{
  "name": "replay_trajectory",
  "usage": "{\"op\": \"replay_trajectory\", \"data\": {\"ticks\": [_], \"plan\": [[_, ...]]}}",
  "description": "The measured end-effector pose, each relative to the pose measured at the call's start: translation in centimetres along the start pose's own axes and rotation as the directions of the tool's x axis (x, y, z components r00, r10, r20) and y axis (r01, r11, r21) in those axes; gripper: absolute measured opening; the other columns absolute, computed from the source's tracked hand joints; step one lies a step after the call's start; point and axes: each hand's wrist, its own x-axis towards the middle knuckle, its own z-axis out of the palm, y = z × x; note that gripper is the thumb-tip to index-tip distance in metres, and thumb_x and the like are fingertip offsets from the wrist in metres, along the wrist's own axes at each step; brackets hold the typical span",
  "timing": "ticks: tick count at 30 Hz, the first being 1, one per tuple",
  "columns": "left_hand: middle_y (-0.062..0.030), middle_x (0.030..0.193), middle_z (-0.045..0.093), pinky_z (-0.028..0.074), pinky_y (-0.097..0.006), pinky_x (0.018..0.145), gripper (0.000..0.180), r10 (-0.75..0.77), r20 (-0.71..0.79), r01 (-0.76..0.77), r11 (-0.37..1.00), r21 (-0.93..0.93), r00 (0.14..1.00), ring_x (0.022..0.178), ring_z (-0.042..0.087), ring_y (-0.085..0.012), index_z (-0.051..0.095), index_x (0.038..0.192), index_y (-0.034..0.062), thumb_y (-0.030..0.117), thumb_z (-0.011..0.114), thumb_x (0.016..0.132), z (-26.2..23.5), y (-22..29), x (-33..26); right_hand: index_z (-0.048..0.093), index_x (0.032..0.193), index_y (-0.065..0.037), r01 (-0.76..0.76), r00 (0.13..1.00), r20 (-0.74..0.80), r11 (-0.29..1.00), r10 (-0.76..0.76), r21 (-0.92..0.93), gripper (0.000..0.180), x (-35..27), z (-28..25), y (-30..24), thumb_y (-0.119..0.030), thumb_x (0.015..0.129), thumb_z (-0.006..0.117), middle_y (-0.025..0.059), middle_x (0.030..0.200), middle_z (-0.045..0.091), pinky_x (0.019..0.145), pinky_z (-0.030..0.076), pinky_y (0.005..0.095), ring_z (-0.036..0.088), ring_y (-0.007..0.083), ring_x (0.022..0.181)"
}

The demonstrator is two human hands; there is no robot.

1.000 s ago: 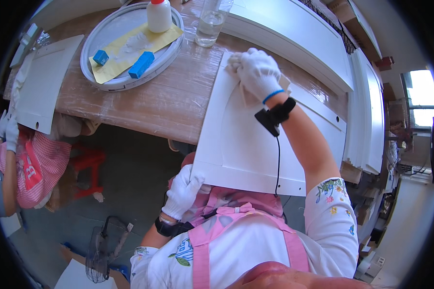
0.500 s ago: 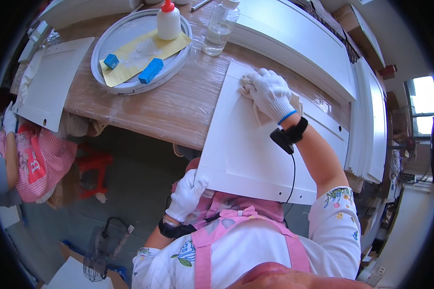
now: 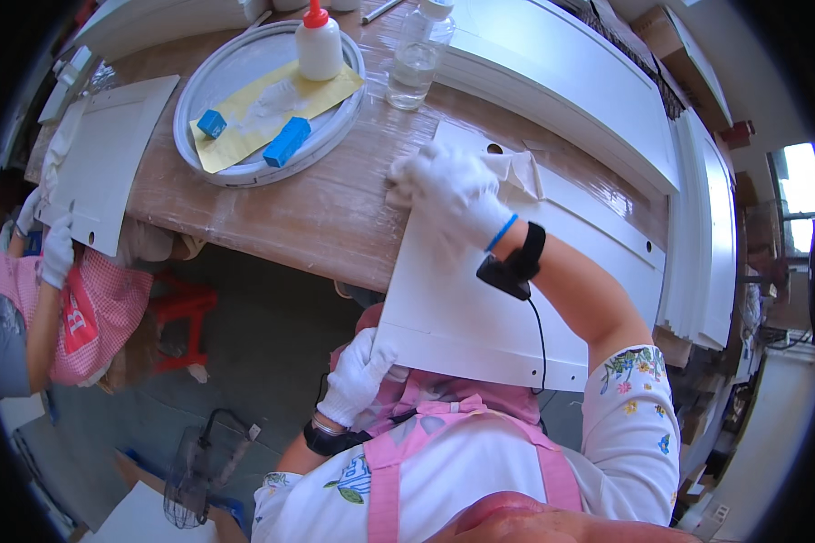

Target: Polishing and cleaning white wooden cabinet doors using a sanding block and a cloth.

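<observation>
A white panel (image 3: pixel 480 308) with a recessed field and a few small dark holes lies over the table's front edge, its near side close to my body. My right hand (image 3: pixel 453 190), in a white knit glove and blurred by motion, presses a cream cloth (image 3: pixel 522 174) at the panel's far left edge. Part of that cloth trails over the panel to the right of the hand. At the near left corner my left hand (image 3: pixel 357 373), also gloved, grips the panel with its fingers closed around the edge.
A round white lid (image 3: pixel 184 136) on the table (image 3: pixel 272 213) bears yellow sandpaper (image 3: pixel 244 143), two blue blocks (image 3: pixel 287 142) and a red-capped squeeze bottle (image 3: pixel 319 50). Beside it stands a clear bottle (image 3: pixel 414 72). White panels (image 3: pixel 561 81) lie behind. A co-worker's gloved hand (image 3: pixel 57 252) is at left.
My right hand has swept the cloth left to the panel's far left edge, uncovering a hole. My left hand still grips the corner. At left, the co-worker's hands have shifted.
</observation>
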Motion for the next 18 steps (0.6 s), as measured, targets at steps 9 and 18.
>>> {"op": "replay_trajectory", "data": {"ticks": [9,18], "plan": [[-0.0079,0.094,0.066,0.056,-0.027,0.071,0.034,0.000,-0.009,0.000,1.000,-0.013,1.000,0.078,0.065,-0.0101,0.052,0.115,-0.0039,0.026,0.056,0.100,0.0,-0.3,-0.1,0.066,0.107,-0.007,-0.108,0.994,-0.037,0.976,0.103,-0.188,0.025,1.0,0.3,1.6,-0.025,0.089,0.063,0.0155,0.110,0.061,0.091,0.049,0.0404,0.059,0.0335,0.106],[-0.0087,0.090,0.066,0.056,-0.027,0.067,0.034,0.037,-0.019,-0.037,0.999,0.000,0.999,0.074,0.065,-0.0114,0.051,0.116,-0.0040,0.026,0.053,0.102,0.4,-0.4,-0.3,0.067,0.103,-0.011,-0.433,0.856,-0.341,0.899,0.389,-0.061,0.023,-8.5,-1.6,10.5,-0.029,0.090,0.060,0.0176,0.101,0.062,0.085,0.050,0.0453,0.060,0.0358,0.098]]}}
